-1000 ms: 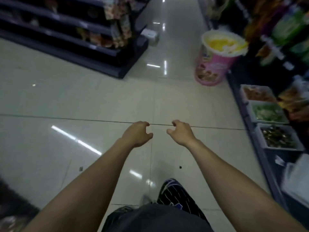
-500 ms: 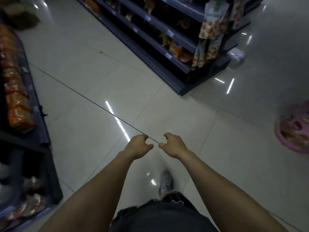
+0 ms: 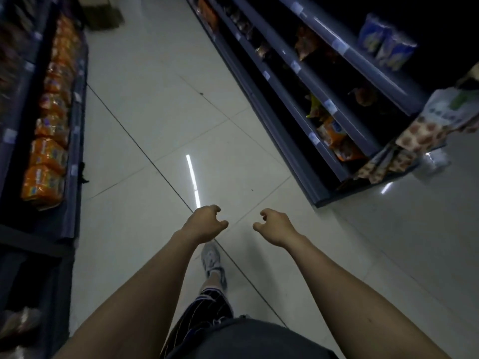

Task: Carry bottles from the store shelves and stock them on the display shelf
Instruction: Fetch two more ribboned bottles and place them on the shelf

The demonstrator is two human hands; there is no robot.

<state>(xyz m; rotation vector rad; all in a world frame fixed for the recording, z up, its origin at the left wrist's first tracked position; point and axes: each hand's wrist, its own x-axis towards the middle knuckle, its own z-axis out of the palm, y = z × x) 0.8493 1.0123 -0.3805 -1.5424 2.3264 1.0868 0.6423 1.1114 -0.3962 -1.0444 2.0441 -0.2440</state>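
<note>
Our left hand (image 3: 204, 224) and right hand (image 3: 276, 225) are loosely curled and hold nothing, we see no bottles, so we guess this is the fetching walk and next we must find their shelf.

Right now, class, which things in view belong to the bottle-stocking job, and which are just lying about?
Job in hand:
left hand, empty
right hand, empty
right shelves
left shelves
No bottle is in view.

Lying about:
orange packets
blue packets
cardboard box on the floor
patterned bags, hanging
</note>
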